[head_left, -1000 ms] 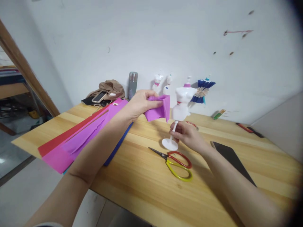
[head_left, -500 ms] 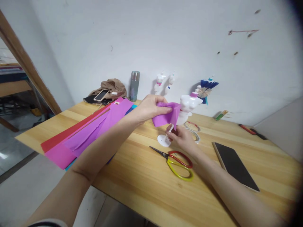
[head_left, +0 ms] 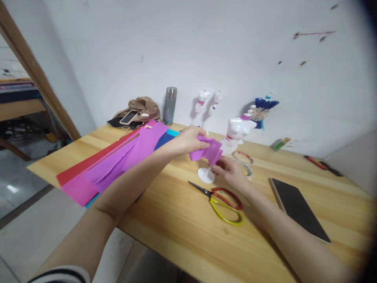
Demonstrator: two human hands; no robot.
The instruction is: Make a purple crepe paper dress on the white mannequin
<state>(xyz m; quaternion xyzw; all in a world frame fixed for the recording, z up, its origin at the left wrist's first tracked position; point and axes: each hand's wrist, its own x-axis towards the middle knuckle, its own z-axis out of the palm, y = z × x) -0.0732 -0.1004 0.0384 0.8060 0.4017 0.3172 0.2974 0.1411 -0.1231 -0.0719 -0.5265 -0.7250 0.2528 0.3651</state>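
Observation:
My left hand [head_left: 193, 140] pinches a piece of purple crepe-like paper [head_left: 212, 151] between thumb and fingers. The paper is bent into a few folds and hangs in front of a small white dress-form mannequin [head_left: 240, 127]. A pink band circles the mannequin's neck and a red one its waist. At the paper's lower right corner, the fingers of my right hand [head_left: 232, 171] are closed on its edge, near the white stand base [head_left: 206, 175]. Scissors [head_left: 226, 200] with one red and one yellow handle lie just below my right hand.
Sheets of coloured paper [head_left: 118, 163] are piled on the left. A tablet-like dark device [head_left: 299, 208] lies at right, tape rolls [head_left: 244, 158] behind my right hand. A flask [head_left: 170, 106], smaller mannequins [head_left: 202, 101], a blue-dressed figure [head_left: 263, 108] and brown cloth [head_left: 144, 106] line the wall.
The purple paper shows more folds and looks narrower. My right fingers have shifted from beside the stand's pole to the paper's lower edge. The whole view has shifted slightly.

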